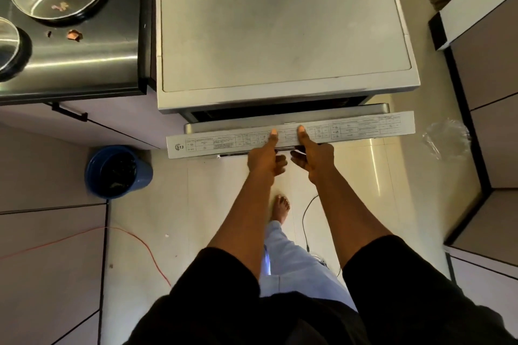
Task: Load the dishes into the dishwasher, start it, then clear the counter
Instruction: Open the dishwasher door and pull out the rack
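Both hands, left [266, 158] and right [311, 159], grip the dishwasher door [288, 134], which stands ajar at its top edge. Released abruptly, the door could drop open hard.

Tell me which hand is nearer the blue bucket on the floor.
Left. The left hand grips the dishwasher door on the side toward the blue bucket; the right hand sits farther away.

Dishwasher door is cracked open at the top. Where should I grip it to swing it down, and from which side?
Grip the dishwasher door along its top edge near the middle, from the front, thumbs on top and fingers curled under, as the left hand and right hand do. A centred hold should pull evenly.
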